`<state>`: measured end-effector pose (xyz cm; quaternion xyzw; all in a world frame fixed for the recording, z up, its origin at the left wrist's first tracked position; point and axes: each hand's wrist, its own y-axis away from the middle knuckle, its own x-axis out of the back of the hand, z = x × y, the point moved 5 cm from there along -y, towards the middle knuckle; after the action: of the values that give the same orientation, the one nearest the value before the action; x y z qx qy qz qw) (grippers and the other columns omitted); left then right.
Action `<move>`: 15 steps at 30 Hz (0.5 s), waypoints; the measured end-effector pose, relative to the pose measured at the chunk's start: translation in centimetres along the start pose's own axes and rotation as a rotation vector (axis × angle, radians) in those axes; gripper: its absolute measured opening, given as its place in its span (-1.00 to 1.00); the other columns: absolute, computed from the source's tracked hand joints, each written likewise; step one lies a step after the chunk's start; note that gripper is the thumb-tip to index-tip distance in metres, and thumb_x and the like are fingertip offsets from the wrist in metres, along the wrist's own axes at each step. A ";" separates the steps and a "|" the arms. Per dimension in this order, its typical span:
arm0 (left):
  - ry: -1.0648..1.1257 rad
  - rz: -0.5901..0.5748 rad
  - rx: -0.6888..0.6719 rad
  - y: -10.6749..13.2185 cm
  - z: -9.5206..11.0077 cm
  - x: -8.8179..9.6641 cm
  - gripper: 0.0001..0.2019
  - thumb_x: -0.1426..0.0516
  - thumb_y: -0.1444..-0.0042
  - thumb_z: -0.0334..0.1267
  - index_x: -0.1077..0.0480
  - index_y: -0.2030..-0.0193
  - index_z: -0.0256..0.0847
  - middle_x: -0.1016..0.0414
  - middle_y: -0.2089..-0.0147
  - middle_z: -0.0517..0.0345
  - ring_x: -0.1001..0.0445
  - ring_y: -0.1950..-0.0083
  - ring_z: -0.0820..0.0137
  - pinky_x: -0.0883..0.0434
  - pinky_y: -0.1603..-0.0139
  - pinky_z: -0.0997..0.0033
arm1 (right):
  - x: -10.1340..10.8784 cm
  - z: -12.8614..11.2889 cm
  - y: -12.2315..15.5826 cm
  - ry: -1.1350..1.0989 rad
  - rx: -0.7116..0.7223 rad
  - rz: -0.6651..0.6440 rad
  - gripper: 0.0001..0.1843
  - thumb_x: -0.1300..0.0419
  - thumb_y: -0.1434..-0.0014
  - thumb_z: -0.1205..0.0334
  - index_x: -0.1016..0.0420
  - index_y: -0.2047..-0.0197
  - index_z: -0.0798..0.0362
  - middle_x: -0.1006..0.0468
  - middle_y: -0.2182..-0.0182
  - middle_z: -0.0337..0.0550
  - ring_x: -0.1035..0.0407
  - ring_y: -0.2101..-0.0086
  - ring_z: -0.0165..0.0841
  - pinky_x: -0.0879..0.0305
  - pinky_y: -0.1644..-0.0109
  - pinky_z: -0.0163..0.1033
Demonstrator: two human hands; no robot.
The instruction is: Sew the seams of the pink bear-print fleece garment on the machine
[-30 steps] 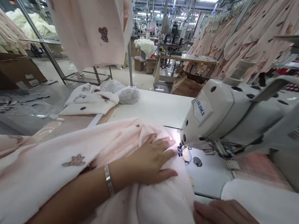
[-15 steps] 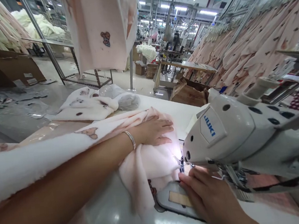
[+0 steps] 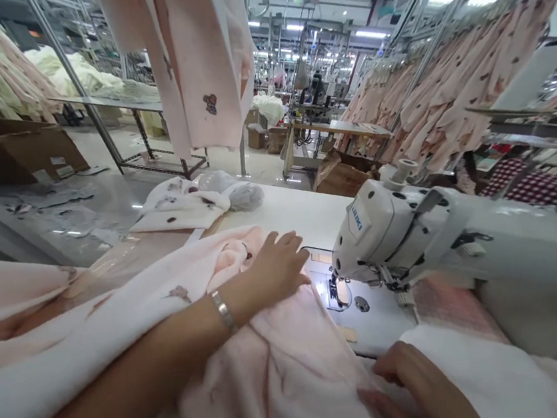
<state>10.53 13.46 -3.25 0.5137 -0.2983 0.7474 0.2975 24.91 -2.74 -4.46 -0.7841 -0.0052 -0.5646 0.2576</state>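
Note:
A pale pink fleece garment [image 3: 287, 369] with small bear patches lies bunched on the sewing table in front of me. My left hand [image 3: 278, 269], a bracelet on its wrist, rests flat on the fleece with fingers stretched out, just left of the needle area [image 3: 335, 290]. My right hand [image 3: 414, 388] is at the bottom edge, fingers curled and pinching the fleece's near edge. A white sewing machine [image 3: 412, 234] stands to the right, its head over the metal plate.
A folded white-pink pile [image 3: 182, 203] and a plastic bag [image 3: 244, 193] lie at the table's far side. A pink garment [image 3: 195, 57] hangs overhead. Racks of pink garments [image 3: 450, 89] fill the right. Cardboard boxes [image 3: 10, 149] stand on the floor at left.
My right hand has drawn back from the needle plate to the near edge and taken the fleece. My left hand slid nearer with the fabric, which now spreads wider over the table.

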 end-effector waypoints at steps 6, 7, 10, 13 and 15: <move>0.263 -0.013 -0.038 -0.7 -1.8 2.9 -0.82 0.11 -0.20 -0.25 -0.26 0.26 -0.24 -0.40 0.37 0.19 -0.37 0.36 0.42 -0.32 0.33 0.45 | -2.0 1.2 -0.1 0.028 -0.144 -0.129 -0.54 -0.17 -0.10 0.24 -0.23 -0.08 0.02 -0.41 0.49 -0.35 -0.34 0.54 -0.46 -0.31 0.47 -0.35; 0.293 -0.001 -0.033 0.1 -1.6 3.8 -0.81 0.16 -0.19 -0.28 -0.24 0.24 -0.24 -0.38 0.37 0.19 -0.36 0.37 0.43 -0.30 0.40 0.48 | -1.8 1.3 -0.3 0.042 -0.142 -0.112 -0.62 -0.13 -0.12 0.26 -0.28 -0.04 0.02 -0.40 0.50 -0.34 -0.34 0.54 -0.45 -0.30 0.46 -0.33; 0.316 -0.010 -0.073 3.6 0.1 6.4 -0.82 0.14 -0.04 -0.46 -0.24 0.37 -0.24 -0.35 0.40 0.19 -0.32 0.37 0.43 -0.26 0.39 0.49 | 0.2 0.9 -0.4 0.175 -0.070 0.045 -0.81 -0.02 -0.18 0.29 -0.44 0.20 0.02 -0.38 0.50 -0.22 -0.32 0.48 -0.34 -0.25 0.42 -0.22; 0.070 -0.084 -0.291 8.8 4.2 6.8 -0.89 -0.02 0.12 -0.50 -0.25 0.52 -0.23 -0.34 0.41 0.15 -0.29 0.32 0.36 -0.20 0.35 0.41 | 2.4 -0.2 0.5 0.219 0.062 0.123 -0.81 -0.03 -0.13 0.35 -0.45 0.26 0.01 -0.43 0.31 -0.05 -0.35 0.32 -0.25 -0.27 0.34 -0.15; -0.111 -0.101 -0.395 12.3 7.0 5.6 -0.93 -0.12 0.11 -0.43 -0.30 0.48 -0.20 -0.36 0.38 0.11 -0.28 0.33 0.32 -0.19 0.37 0.36 | 3.3 -1.3 1.6 0.160 0.160 0.078 -0.81 -0.06 -0.08 0.39 -0.44 0.28 -0.04 -0.39 0.06 0.01 -0.33 0.12 -0.18 -0.32 0.22 -0.11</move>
<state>3.77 1.04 2.41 0.5000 -0.4290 0.6292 0.4125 25.48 -5.58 -1.82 -0.7132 0.0010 -0.6125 0.3408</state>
